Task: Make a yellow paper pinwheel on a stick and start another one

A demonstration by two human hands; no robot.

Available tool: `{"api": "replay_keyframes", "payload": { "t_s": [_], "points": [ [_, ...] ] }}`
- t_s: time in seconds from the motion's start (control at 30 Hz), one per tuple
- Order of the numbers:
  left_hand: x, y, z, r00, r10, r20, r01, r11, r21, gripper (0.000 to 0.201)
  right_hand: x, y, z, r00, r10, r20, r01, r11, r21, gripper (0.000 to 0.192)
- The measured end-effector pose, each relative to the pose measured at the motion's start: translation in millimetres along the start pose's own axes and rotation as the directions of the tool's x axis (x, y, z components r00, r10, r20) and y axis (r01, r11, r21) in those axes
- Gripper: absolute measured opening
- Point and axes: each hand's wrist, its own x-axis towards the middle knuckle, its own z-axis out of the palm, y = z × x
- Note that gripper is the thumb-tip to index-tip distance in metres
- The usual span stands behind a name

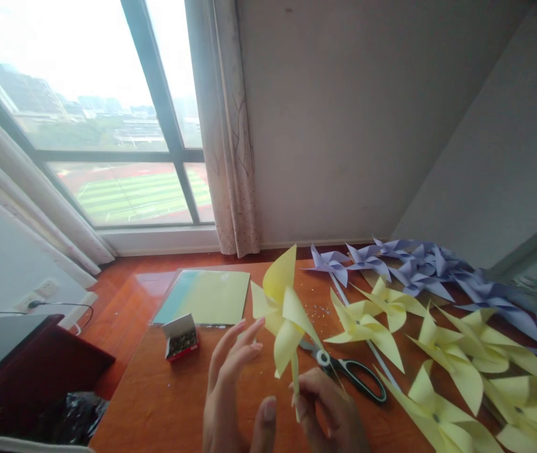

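The right hand's [325,402] fingers pinch the stick [295,385] of a yellow paper pinwheel [289,338], its blades at the hand's eleven o'clock; the left hand [225,393], nine o'clock, spreads wide. Scissors [341,365] lie at one.

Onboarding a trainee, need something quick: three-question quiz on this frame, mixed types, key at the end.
1. Which hand holds the yellow pinwheel by its stick?
2. True or false: the box is open.
3. From the wearer's view, the scissors lie: A) left of the box; B) right of the box; C) inside the box.

Key: 1. The right hand. 2. True. 3. B.
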Motion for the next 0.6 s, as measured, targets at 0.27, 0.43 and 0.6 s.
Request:
{"api": "replay_keyframes", "payload": {
  "t_s": [0.27,0.43,0.6],
  "points": [
    [0.8,-8.7,-8.4,0.920,-0.391,0.025,0.392,0.914,-0.105,0.035,-0.9,-8.1,-3.2,0.991,0.131,0.033,-0.134,0.982,0.130,0.019],
    [2.2,-12.7,-6.5,0.860,-0.508,0.057,0.510,0.846,-0.155,0.038,0.1,-14.2,-4.3,0.992,0.124,0.032,-0.127,0.983,0.133,0.024],
    [7.5,-12.9,-3.9,0.811,-0.582,0.063,0.581,0.787,-0.209,0.040,4.2,-16.7,-9.9,0.999,0.001,-0.041,-0.001,1.000,0.006,0.014]
  ]
}}
